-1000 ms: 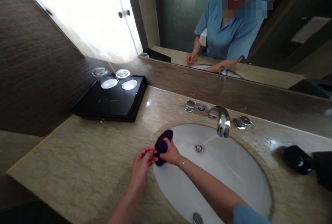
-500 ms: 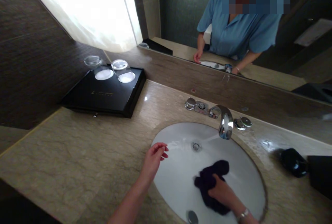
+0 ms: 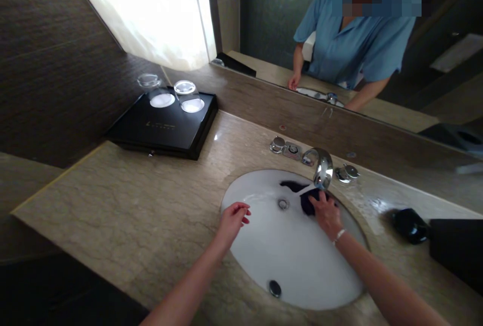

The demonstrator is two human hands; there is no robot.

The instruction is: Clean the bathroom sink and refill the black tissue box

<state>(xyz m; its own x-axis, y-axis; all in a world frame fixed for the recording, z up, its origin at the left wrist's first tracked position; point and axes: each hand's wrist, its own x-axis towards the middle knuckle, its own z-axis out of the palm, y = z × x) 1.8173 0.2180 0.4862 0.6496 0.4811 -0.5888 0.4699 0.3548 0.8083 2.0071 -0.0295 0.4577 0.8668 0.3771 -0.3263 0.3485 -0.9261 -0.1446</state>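
Note:
A white oval sink (image 3: pixel 294 260) is set in a beige marble counter (image 3: pixel 143 205). My right hand (image 3: pixel 326 214) presses a dark purple cloth (image 3: pixel 307 201) against the back wall of the basin, just under the chrome faucet (image 3: pixel 322 167). My left hand (image 3: pixel 232 219) rests on the sink's left rim, fingers loosely curled, holding nothing. The drain (image 3: pixel 283 204) lies between the two hands.
A black tray (image 3: pixel 162 127) with two upturned glasses (image 3: pixel 188 95) stands at the back left. Chrome tap knobs (image 3: pixel 277 144) flank the faucet. A black dish (image 3: pixel 409 225) and a dark box (image 3: pixel 458 250) sit at the right. A mirror (image 3: pixel 339 39) reflects a person in a blue shirt.
My right hand has carried the cloth from the sink's left rim across the basin to the back wall under the faucet. My left hand let go of the cloth and stayed at the rim.

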